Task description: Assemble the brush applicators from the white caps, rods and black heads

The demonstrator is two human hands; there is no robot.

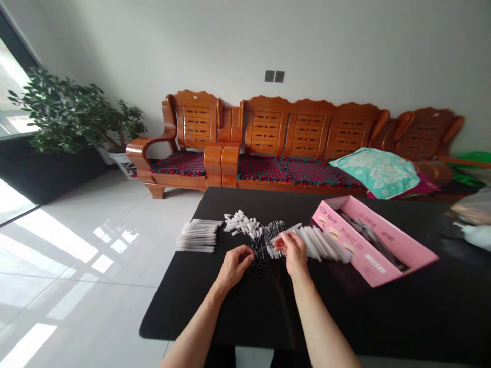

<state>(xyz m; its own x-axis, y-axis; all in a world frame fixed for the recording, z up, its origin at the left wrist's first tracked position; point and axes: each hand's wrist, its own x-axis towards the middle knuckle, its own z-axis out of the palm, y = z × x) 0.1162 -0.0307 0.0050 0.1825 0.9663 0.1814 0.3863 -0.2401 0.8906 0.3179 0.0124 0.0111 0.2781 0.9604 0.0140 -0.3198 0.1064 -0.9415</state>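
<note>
My right hand [293, 250] is closed on a white pen barrel [287, 232], which slants up to the right. A thin dark refill [264, 249] reaches from the same fingers toward my left hand. My left hand [236, 266] is pinched at the edge of a pile of small black pieces [259, 265]; whatever its fingertips hold is too small to make out. Beyond the hands lie a heap of white pen caps [242, 223] and a row of dark refills [274, 230]. White barrels [322, 244] are fanned out to the right of my right hand.
A stack of whitish pens [196, 236] lies at the left of the black table [184, 301]. On the right stands an open pink box [368, 250] holding dark sticks. Wooden seats [264, 128] line the wall, with a potted plant [76, 112] at left.
</note>
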